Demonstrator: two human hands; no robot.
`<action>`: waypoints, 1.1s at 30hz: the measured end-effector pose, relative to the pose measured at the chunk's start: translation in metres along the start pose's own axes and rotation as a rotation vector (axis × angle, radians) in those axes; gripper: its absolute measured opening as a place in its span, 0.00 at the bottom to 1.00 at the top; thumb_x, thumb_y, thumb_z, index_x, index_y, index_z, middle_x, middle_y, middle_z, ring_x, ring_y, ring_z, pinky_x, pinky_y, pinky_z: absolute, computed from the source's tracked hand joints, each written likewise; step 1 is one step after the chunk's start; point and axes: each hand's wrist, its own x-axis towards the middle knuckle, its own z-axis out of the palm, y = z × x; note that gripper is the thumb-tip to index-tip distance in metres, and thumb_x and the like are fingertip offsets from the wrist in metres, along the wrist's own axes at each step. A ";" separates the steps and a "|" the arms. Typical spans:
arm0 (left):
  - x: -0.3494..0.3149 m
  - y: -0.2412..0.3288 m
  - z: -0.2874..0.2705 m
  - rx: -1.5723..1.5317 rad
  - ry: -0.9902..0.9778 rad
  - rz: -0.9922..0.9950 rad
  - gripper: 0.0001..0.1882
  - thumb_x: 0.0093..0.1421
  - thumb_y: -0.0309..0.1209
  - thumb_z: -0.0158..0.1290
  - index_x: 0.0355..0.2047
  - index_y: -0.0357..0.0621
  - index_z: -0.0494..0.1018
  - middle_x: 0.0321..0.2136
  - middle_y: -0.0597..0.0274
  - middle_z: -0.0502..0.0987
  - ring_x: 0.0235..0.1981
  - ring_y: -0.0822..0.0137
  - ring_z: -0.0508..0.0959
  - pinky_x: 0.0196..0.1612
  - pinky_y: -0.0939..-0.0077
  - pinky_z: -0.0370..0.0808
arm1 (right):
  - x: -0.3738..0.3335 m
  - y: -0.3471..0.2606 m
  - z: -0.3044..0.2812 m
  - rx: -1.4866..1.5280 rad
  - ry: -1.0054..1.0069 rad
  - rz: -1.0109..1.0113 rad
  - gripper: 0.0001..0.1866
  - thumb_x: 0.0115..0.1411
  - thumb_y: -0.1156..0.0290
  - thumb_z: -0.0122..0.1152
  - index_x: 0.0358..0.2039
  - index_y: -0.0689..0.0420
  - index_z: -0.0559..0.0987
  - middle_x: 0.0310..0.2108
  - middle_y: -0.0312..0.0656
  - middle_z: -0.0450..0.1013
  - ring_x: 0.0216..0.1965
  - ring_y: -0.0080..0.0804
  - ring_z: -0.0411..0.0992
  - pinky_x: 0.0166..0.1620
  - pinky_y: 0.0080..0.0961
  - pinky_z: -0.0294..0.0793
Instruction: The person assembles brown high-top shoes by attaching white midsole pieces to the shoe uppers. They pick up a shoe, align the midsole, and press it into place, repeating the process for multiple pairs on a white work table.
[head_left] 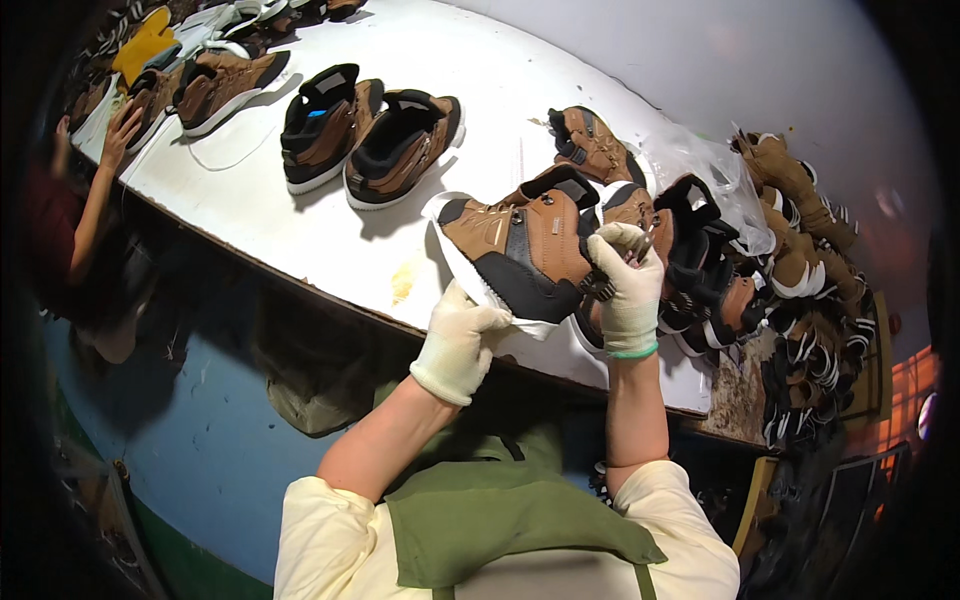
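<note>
A brown and black shoe (540, 245) with a white sole is held up at the near edge of the white table, toe to the left. My left hand (458, 342), in a cream knit glove, grips its sole edge from below. The fingers of my gloved right hand (630, 285) are bent and pinched at the shoe's heel end; what they pinch there is too small to make out. Just behind and right of this shoe stand several more brown and black shoes (690, 235), partly hidden by it and my right hand.
A pair of similar shoes (400, 150) stands farther left on the table (490, 60). Clear plastic (715, 175) lies at the right, beside a heap of brown shoe uppers (800, 220). Another person's hand (120, 130) touches a shoe at the far left.
</note>
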 end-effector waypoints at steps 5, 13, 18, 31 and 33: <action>0.002 0.008 -0.001 -0.104 -0.112 -0.013 0.29 0.48 0.15 0.43 0.54 0.34 0.62 0.43 0.55 0.73 0.42 0.63 0.77 0.46 0.70 0.77 | 0.005 -0.011 0.003 -0.100 -0.057 0.051 0.05 0.59 0.78 0.62 0.37 0.61 0.79 0.33 0.31 0.74 0.33 0.17 0.72 0.40 0.15 0.71; 0.014 0.014 -0.028 0.068 -0.200 0.137 0.25 0.56 0.16 0.39 0.55 0.33 0.64 0.45 0.56 0.72 0.43 0.69 0.74 0.51 0.73 0.74 | 0.022 -0.041 0.013 -0.119 -0.333 0.070 0.15 0.64 0.74 0.52 0.50 0.65 0.74 0.24 0.26 0.68 0.18 0.08 0.58 0.21 0.09 0.55; 0.037 0.009 -0.068 0.070 -0.199 0.228 0.12 0.60 0.19 0.42 0.43 0.30 0.69 0.40 0.56 0.75 0.40 0.67 0.77 0.45 0.77 0.77 | 0.038 -0.039 0.020 -0.216 -0.580 -0.046 0.22 0.58 0.82 0.53 0.55 0.66 0.71 0.46 0.40 0.75 0.46 0.21 0.72 0.52 0.19 0.72; 0.015 0.034 -0.035 0.705 0.417 0.632 0.29 0.54 0.26 0.60 0.54 0.34 0.63 0.42 0.57 0.69 0.38 0.65 0.73 0.44 0.72 0.73 | 0.060 -0.047 0.056 -0.491 -0.612 -0.083 0.14 0.58 0.78 0.59 0.45 0.66 0.80 0.36 0.35 0.77 0.37 0.17 0.73 0.44 0.17 0.75; 0.007 0.046 -0.019 1.152 0.407 0.942 0.24 0.52 0.22 0.59 0.50 0.36 0.68 0.42 0.56 0.71 0.39 0.62 0.74 0.47 0.71 0.72 | 0.064 -0.046 0.059 -0.487 -0.614 -0.040 0.13 0.58 0.78 0.59 0.44 0.66 0.80 0.36 0.35 0.77 0.36 0.17 0.72 0.42 0.16 0.74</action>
